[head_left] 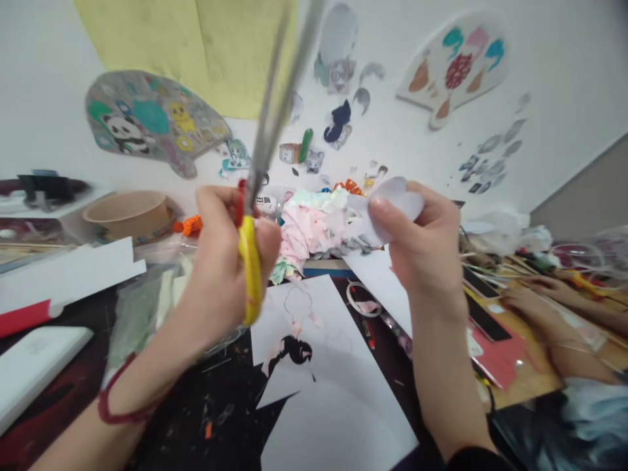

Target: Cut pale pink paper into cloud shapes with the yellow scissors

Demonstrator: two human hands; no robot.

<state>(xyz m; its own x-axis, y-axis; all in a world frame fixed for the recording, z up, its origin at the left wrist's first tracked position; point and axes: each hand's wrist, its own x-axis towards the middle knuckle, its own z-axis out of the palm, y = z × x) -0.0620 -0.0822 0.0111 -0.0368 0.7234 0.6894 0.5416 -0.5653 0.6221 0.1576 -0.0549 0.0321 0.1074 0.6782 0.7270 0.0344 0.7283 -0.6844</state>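
My left hand [226, 255] is closed around the scissors [249, 261], whose handles are yellow and red. The long metal blades point up and stand slightly apart. Between the thumb and fingers of my right hand [422, 229] is a white paper piece [395, 203] with a rounded outline. The scissor blades do not touch that paper. Below both hands, white paper sheets [338, 405] lie on the dark table, one with a pencil outline and black and pink pieces on it.
Crumpled pink and green tissue [314, 229] sits against the wall at the centre. A tape roll [127, 212] and a white box-like object [39, 373] are at left. Another person's hands [534, 307] rest at right, near a phone [485, 317].
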